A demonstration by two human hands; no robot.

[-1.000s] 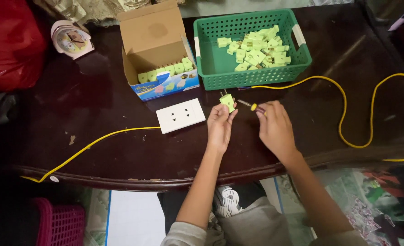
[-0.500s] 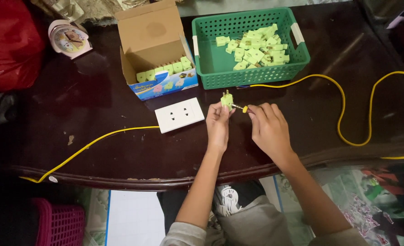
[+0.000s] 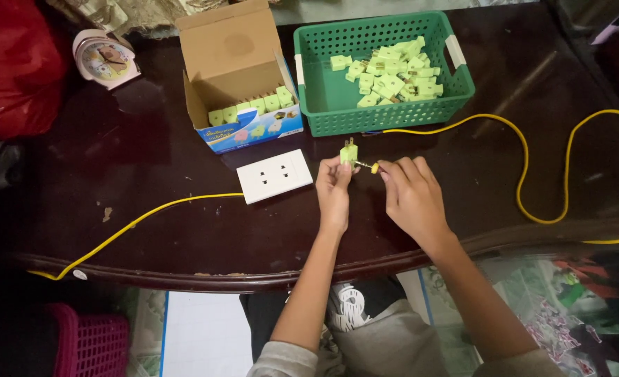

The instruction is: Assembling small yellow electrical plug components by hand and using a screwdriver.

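- Left hand [image 3: 335, 190]: grip clamped on green plug adapter [image 3: 348, 153], raised above tabletop [image 3: 149, 153], prongs up for access
- Right hand [image 3: 411, 197]: grip pinched on small screwdriver [image 3: 367, 166], tip touching the adapter
- White socket plate [image 3: 274, 175] lies just beside

There is one green basket [image 3: 323, 105], one cardboard box [image 3: 233, 70], one white socket plate [image 3: 274, 176], one pink clock [image 3: 106, 57] and two hands [image 3: 334, 192] [image 3: 411, 199].
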